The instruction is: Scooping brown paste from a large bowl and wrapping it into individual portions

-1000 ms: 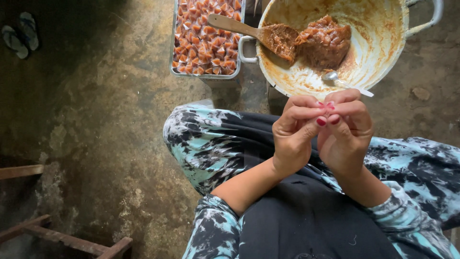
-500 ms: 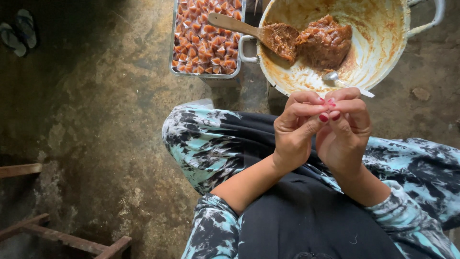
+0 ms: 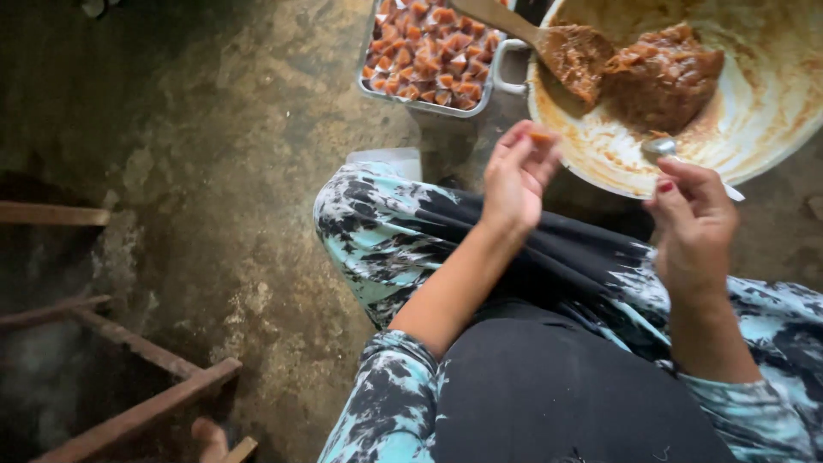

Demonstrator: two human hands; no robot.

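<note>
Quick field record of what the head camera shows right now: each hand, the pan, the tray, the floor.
left hand: raised over the lap, fingers pinching a small orange-brown piece
right hand: at the pan's near rim, fingers on a metal spoon
pan: wide, pale, smeared inside, holds a brown paste lump
wooden spatula: resting in the pan, blade coated with paste
tray: metal, filled with small wrapped orange-brown pieces, left of the pan
floor: rough, stained concrete

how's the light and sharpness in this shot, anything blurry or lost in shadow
Head view: light falls brightest on the pale bowl; the left floor and wooden bars sink into shadow; the left hand and right hand look slightly soft; the tray of wrapped pieces stays readable.
</note>
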